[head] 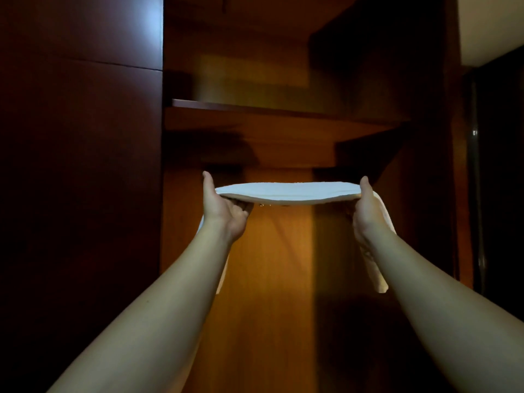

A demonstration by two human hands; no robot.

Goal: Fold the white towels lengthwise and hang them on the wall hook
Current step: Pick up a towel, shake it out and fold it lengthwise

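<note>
We face a dim wooden closet [279, 251], its back panel lit warm orange ahead of the hands, with a dark glossy door [82, 165] to the left and a shelf [255, 107] above the hands. Both bare forearms reach forward and up from the bottom corners.

The left hand [224, 207] grips one end of a white towel [286, 192]: the thumb stands up along the towel's near edge and the fingers curl under it. The right hand [365, 207] grips the other end the same way, thumb on top, fingers underneath and mostly hidden. Between the two hands the towel is stretched out flat and level as a narrow folded band, sagging slightly in the middle. Its loose ends hang down past each hand, one behind the left wrist and forearm, the other outside the right wrist, reaching well down the forearm.

Just under the middle of the towel we see a small glint, perhaps metal, but it is too small and dark to identify.
</note>
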